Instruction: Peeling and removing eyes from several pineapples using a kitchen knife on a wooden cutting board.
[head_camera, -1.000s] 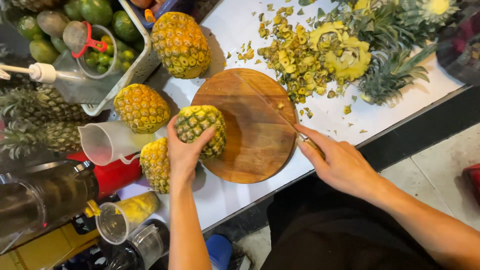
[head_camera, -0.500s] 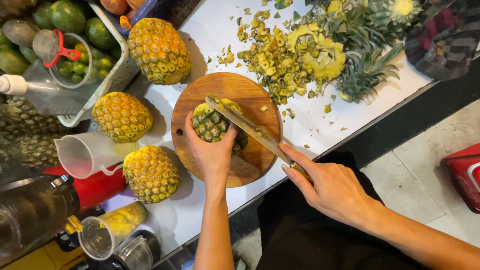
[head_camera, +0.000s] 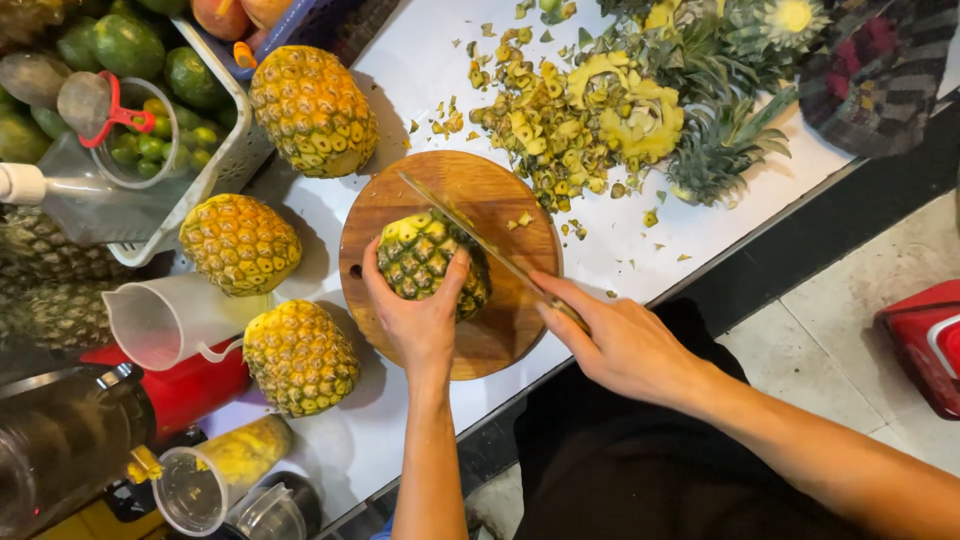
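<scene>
Both hands work over the round wooden cutting board: the left hand is cupped around the near side of a partly peeled yellow-green pineapple, fingers and thumb curled against its skin to hold it upright on the board, while the right hand is wrapped tight around the handle of a long thin-bladed knife, index finger stretched along the top. Half a second ago the blade lay across the top of the fruit; now it runs down the pineapple's far right flank, its tip reaching toward the board's upper left, and the left hand has shifted slightly lower on the fruit. Going from large to small around them: the white tabletop carries a heap of green leafy pineapple crowns at the far right, then a spread of yellow-green peel scraps just beyond the board. Three whole unpeeled pineapples sit to the left of the board, unchanged in position. A white plastic basket of green fruit stands beyond them, and a clear plastic measuring jug lies near the closest one.
</scene>
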